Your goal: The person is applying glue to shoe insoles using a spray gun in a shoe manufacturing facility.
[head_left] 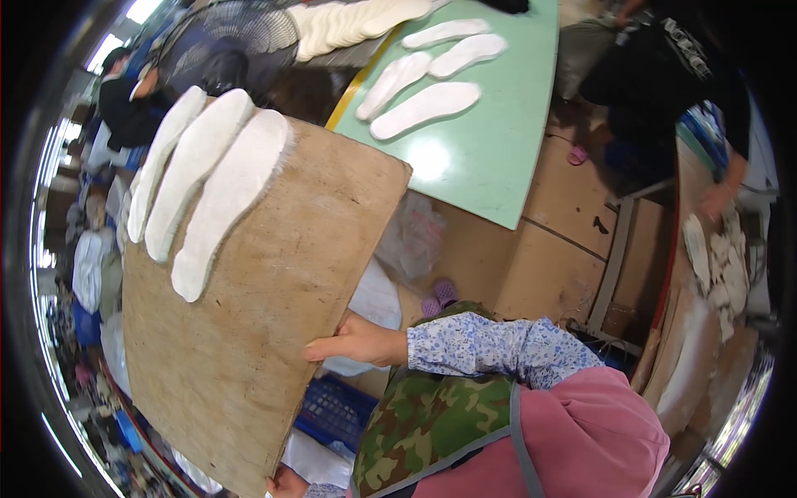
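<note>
A large brown board (pixel 266 332) slants across the left of the view, with three white fuzzy shoe insoles (pixel 232 199) lying side by side at its far end. My right hand (pixel 361 340), in a blue floral sleeve, grips the board's right edge, its thumb on top and the fingers partly hidden beneath. My left hand (pixel 286 483) is at the near corner of the same board, closed on its edge and partly cut off by the lower rim. Beyond the board, several more white insoles (pixel 427 109) lie spread out on a light green table (pixel 490 178).
A row of overlapping insoles (pixel 357 23) lies beside a large fan (pixel 228 41) at the back. Below the board is a blue crate (pixel 336 407). Another person (pixel 664 75) works at the right by a bench with white pieces (pixel 726 257); a further person (pixel 129 104) is far left.
</note>
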The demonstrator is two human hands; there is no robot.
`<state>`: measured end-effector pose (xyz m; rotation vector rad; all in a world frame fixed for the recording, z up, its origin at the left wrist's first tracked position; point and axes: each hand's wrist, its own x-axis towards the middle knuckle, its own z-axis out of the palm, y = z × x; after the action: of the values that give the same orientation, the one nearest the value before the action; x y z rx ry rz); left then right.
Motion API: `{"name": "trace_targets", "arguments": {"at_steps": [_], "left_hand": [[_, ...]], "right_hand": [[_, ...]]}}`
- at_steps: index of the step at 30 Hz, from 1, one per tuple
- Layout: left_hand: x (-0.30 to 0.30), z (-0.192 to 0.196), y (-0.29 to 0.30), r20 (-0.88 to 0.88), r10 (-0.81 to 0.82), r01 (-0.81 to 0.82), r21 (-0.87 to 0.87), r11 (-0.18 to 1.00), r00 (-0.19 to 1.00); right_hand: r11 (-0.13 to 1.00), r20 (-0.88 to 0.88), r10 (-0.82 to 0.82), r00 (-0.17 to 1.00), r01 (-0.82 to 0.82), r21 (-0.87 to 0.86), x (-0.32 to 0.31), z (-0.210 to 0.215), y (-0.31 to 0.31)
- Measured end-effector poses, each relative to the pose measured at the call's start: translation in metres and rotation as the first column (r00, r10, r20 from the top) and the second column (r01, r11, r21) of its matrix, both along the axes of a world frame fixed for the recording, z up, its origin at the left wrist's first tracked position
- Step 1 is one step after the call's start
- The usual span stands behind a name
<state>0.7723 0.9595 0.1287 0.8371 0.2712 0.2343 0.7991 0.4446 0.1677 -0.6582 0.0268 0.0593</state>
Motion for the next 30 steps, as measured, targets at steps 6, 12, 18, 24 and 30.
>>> {"name": "trace_targets", "arguments": {"at_steps": [6, 12, 18, 24, 30], "left_hand": [[0.008, 0.037, 0.012, -0.053, 0.068, -0.064, 0.07, 0.995, 0.996], [0.012, 0.034, 0.018, -0.065, 0.14, -0.135, 0.078, 0.988, 0.988], [0.061, -0.01, 0.01, -0.069, 0.1, -0.099, 0.01, 0.995, 0.993], [0.178, -0.041, -0.014, -0.127, -0.113, 0.103, -0.08, 0.991, 0.985], [0.258, -0.045, -0.058, -0.152, -0.263, 0.248, -0.115, 0.962, 0.953]], "right_hand": [[0.998, 0.081, 0.047, 0.996, -0.05, 0.034, 0.059, 0.007, 0.041], [0.981, 0.091, 0.15, 0.984, -0.159, 0.108, 0.101, 0.005, 0.05], [0.981, 0.088, 0.174, 0.981, -0.181, 0.072, 0.136, -0.023, 0.063], [0.988, 0.098, 0.13, 0.987, -0.137, 0.065, 0.187, -0.022, 0.09], [0.983, 0.115, 0.182, 0.976, -0.183, -0.004, 0.227, -0.022, 0.076]]}}
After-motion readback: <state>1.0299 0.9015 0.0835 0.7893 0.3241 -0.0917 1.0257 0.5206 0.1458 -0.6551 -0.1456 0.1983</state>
